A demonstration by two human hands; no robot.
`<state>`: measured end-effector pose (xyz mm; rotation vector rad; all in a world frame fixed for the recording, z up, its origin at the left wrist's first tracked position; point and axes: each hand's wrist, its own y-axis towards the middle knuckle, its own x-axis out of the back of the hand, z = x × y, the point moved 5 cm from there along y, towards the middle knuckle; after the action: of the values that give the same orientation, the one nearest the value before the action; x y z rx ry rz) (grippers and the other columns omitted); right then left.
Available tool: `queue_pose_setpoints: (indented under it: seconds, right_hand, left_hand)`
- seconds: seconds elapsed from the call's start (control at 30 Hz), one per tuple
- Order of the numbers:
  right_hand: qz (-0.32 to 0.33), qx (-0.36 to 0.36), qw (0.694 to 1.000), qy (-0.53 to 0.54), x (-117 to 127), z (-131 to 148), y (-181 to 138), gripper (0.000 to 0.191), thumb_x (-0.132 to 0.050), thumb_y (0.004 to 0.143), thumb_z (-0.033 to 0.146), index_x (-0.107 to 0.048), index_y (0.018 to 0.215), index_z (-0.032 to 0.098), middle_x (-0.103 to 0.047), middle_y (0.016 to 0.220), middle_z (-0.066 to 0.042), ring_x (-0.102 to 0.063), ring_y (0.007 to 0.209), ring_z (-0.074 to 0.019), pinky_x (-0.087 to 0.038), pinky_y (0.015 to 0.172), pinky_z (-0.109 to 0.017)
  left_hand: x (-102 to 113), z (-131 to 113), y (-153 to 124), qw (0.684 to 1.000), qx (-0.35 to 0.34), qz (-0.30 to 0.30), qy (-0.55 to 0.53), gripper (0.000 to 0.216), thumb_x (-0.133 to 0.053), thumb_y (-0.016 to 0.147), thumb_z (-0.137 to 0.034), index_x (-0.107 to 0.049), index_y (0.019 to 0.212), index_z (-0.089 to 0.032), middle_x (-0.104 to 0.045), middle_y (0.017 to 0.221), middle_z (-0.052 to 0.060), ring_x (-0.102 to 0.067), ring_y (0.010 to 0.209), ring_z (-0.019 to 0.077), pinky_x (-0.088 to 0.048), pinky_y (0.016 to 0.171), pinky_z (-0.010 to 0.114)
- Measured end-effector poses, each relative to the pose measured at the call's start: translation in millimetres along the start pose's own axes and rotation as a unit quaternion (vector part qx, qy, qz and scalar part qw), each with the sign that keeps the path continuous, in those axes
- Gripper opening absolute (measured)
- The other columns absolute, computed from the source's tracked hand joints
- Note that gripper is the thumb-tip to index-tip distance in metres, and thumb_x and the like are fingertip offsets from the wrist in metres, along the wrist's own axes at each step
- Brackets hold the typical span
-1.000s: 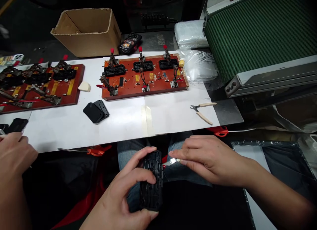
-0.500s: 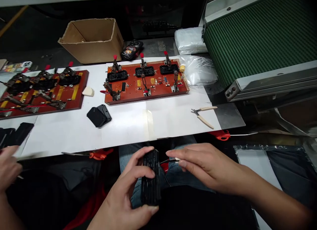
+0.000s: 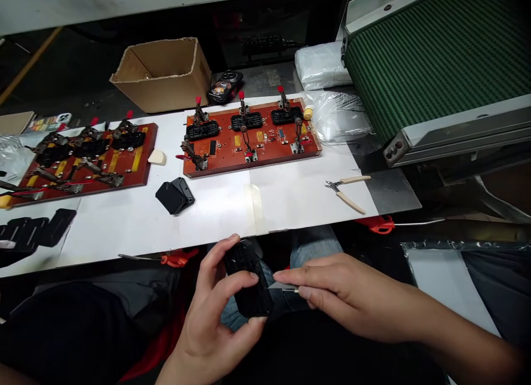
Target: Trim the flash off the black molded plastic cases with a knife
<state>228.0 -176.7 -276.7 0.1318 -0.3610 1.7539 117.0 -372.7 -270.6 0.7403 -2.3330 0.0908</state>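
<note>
Lower centre: left hand (image 3: 207,318) half-curled, black part (image 3: 254,301) clasped in it, tilted; right hand (image 3: 344,288), to its right, pinching a blade (image 3: 279,286), tip by the part's edge, contact unclear. Beyond: white-covered table (image 3: 215,219); red-brown clamp board (image 3: 224,151) upper middle; cardboard box (image 3: 168,92) upper left; green conveyor (image 3: 435,64) upper right.

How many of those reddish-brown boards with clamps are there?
2: the middle board on the white tabletop, and the left board, with a cream block between them. Any outside the picture cannot be counted.
</note>
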Motion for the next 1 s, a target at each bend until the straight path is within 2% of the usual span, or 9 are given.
queue_pose_setpoints:
  seconds: [0.17, 0.33, 0.43, 0.53, 0.67, 0.73, 0.8, 0.9, 1.0]
  right_hand:
    - [0.046, -0.008, 0.994, 0.103, -14, -1, -2, 0.044, -0.049, 0.111, 0.02, -0.06, 0.152, 0.031, -0.072, 0.089, 0.003, -0.067, 0.084, -0.0156, -0.05, 0.082, -0.026]
    - [-0.085, -0.09, 0.98, 0.156, -14, -14, 3, 0.017, -0.071, 0.099, 0.035, -0.073, 0.109, 0.022, -0.069, 0.093, 0.001, -0.063, 0.083, -0.0171, -0.045, 0.074, -0.026]
    - [-0.164, -0.109, 0.958, 0.209, -16, -24, 11, 0.023, -0.078, 0.091, 0.035, -0.068, 0.106, 0.021, -0.067, 0.092, 0.002, -0.06, 0.082, -0.0172, -0.046, 0.072, -0.025]
    - [-0.167, -0.065, 0.952, 0.249, -22, -31, 20, 0.021, -0.077, 0.094, 0.037, -0.066, 0.097, 0.019, -0.062, 0.086, 0.002, -0.055, 0.077, -0.0154, -0.042, 0.07, -0.025]
    - [-0.177, -0.051, 0.924, 0.334, -23, -46, 18, 0.039, -0.073, 0.1, 0.053, -0.058, 0.089, 0.018, -0.053, 0.074, 0.003, -0.047, 0.065, -0.0133, -0.041, 0.063, -0.025]
    - [-0.212, -0.068, 0.92, 0.323, -18, -50, 13, 0.036, -0.073, 0.101, 0.051, -0.06, 0.093, 0.019, -0.056, 0.076, 0.002, -0.051, 0.065, -0.014, -0.044, 0.063, -0.025]
    - [-0.215, -0.058, 0.936, 0.272, -14, -45, 11, 0.025, -0.074, 0.099, 0.042, -0.065, 0.102, 0.019, -0.061, 0.084, 0.001, -0.056, 0.072, -0.0151, -0.046, 0.066, -0.025]
    - [-0.202, 0.014, 0.967, 0.157, -11, -28, 11, 0.009, -0.071, 0.099, 0.028, -0.067, 0.1, 0.019, -0.063, 0.089, -0.001, -0.057, 0.075, -0.0152, -0.044, 0.068, -0.026]
    - [-0.213, 0.093, 0.972, 0.042, -11, -18, 13, 0.002, -0.062, 0.098, 0.019, -0.062, 0.097, 0.019, -0.06, 0.085, -0.001, -0.054, 0.072, -0.015, -0.039, 0.064, -0.027]
  left_hand:
    - [-1, 1, 1, 0.997, -0.028, 0.005, 0.073, 0.047, -0.069, 0.086, -0.006, -0.057, 0.127, -0.025, -0.024, 0.169, 0.01, -0.028, 0.158, 0.0283, -0.033, 0.127, 0.046]
    - [-9, 3, -1, 0.999, -0.008, 0.028, 0.043, 0.048, -0.069, 0.087, -0.007, -0.057, 0.128, -0.026, -0.026, 0.168, 0.01, -0.03, 0.157, 0.0285, -0.037, 0.126, 0.047]
    - [-19, 0, -2, 0.998, -0.001, 0.061, 0.007, 0.05, -0.068, 0.087, -0.007, -0.056, 0.131, -0.028, -0.024, 0.169, 0.01, -0.03, 0.157, 0.0302, -0.038, 0.126, 0.05]
    - [-25, -3, -4, 0.996, 0.008, 0.087, -0.033, 0.052, -0.065, 0.086, -0.006, -0.056, 0.132, -0.029, -0.021, 0.17, 0.009, -0.031, 0.158, 0.03, -0.039, 0.126, 0.05]
    - [-24, -6, -7, 0.991, 0.015, 0.11, -0.078, 0.054, -0.065, 0.084, -0.009, -0.052, 0.132, -0.031, -0.022, 0.17, 0.009, -0.031, 0.158, 0.0302, -0.041, 0.125, 0.048]
    - [-23, -6, -8, 0.989, 0.021, 0.115, -0.087, 0.052, -0.063, 0.085, -0.01, -0.052, 0.131, -0.031, -0.024, 0.169, 0.01, -0.034, 0.158, 0.0307, -0.043, 0.123, 0.048]
    - [-22, -5, -8, 0.989, 0.024, 0.119, -0.089, 0.051, -0.063, 0.085, -0.01, -0.053, 0.13, -0.032, -0.026, 0.169, 0.01, -0.037, 0.157, 0.0303, -0.044, 0.123, 0.048]
    - [-25, -4, -5, 0.987, 0.028, 0.132, -0.091, 0.053, -0.066, 0.083, -0.012, -0.053, 0.13, -0.034, -0.028, 0.168, 0.009, -0.04, 0.155, 0.0306, -0.045, 0.121, 0.049]
    - [-29, -1, -6, 0.983, 0.044, 0.149, -0.102, 0.056, -0.069, 0.08, -0.012, -0.054, 0.129, -0.035, -0.028, 0.168, 0.009, -0.042, 0.154, 0.0325, -0.047, 0.119, 0.051]
